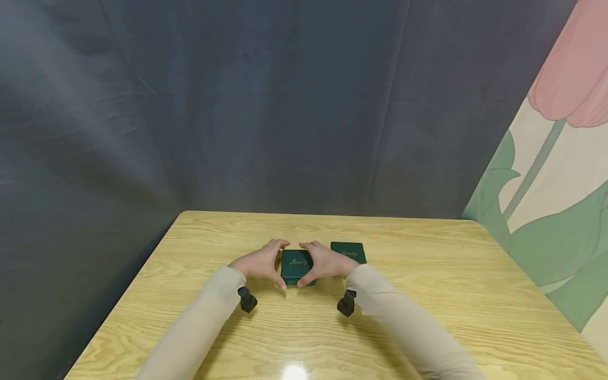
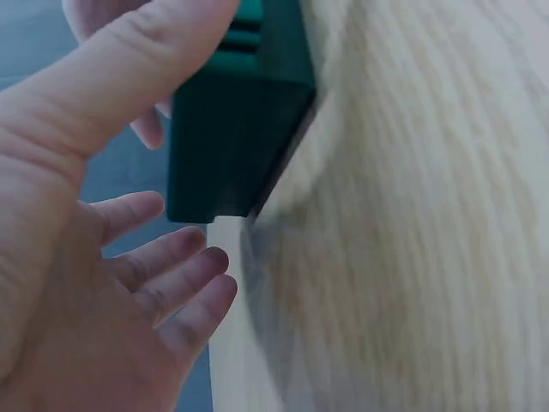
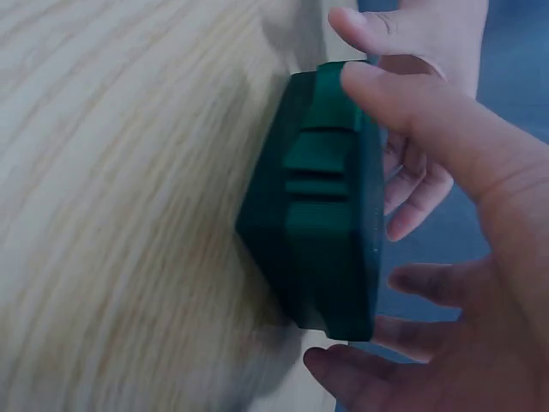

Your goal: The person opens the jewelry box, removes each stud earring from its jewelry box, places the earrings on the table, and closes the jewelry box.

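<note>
A dark green box (image 1: 296,265) with gold lettering lies on the table between the two hands. My left hand (image 1: 260,262) is by its left side, thumb towards the front and fingers towards the back, apart from it in the head view. On the right side, my right hand (image 1: 329,262) covers part of the box. In the right wrist view its thumb (image 3: 412,99) lies over a green ribbon-like strip (image 3: 330,107) on the box front; the other fingers are spread loosely beside the box. Whether the thumb presses cannot be told.
A second green box (image 1: 348,248) with similar lettering lies behind the right wrist, partly hidden by it. Both lie on a light wood-grain table (image 1: 294,327). A dark curtain (image 1: 266,116) hangs behind the table, and a flower-patterned wall (image 1: 560,211) stands at the right.
</note>
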The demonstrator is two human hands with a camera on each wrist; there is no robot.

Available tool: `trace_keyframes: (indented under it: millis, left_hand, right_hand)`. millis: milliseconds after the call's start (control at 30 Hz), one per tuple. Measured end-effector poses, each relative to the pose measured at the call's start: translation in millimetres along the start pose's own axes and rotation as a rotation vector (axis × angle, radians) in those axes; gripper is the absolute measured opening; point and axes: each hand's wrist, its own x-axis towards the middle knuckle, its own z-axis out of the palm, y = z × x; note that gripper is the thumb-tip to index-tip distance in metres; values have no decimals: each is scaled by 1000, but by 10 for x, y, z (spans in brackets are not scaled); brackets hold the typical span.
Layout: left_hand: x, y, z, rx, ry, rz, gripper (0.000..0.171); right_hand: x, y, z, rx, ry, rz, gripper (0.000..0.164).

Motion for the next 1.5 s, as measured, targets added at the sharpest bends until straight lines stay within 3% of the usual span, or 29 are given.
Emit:
trace_keyframes:
  millis: [267,633,800,1033,1333,1500]
  left_hand:
    - [57,62,48,91,-21,-22,116]
    - [97,86,112,27,-21,-1,102]
    - [63,193,122,-30,16,45,95]
    - [-92,499,209,-96,76,81,91]
    - [-244,690,460,-102,49,81,92]
    - [-274,693,575,-35,27,74,97]
  right_hand:
    - [16,-9,20,-49,-12,37,105]
    - [-16,15,-6,-37,3,27,97]
    - [-197,-36,-141,-65,36,9,97]
    - [-554,-89,-271,-49,81,-9,95]
    - [-930,-37,-113,7,105,-44,95]
    - [-1017,5,18,44,87,-35,95]
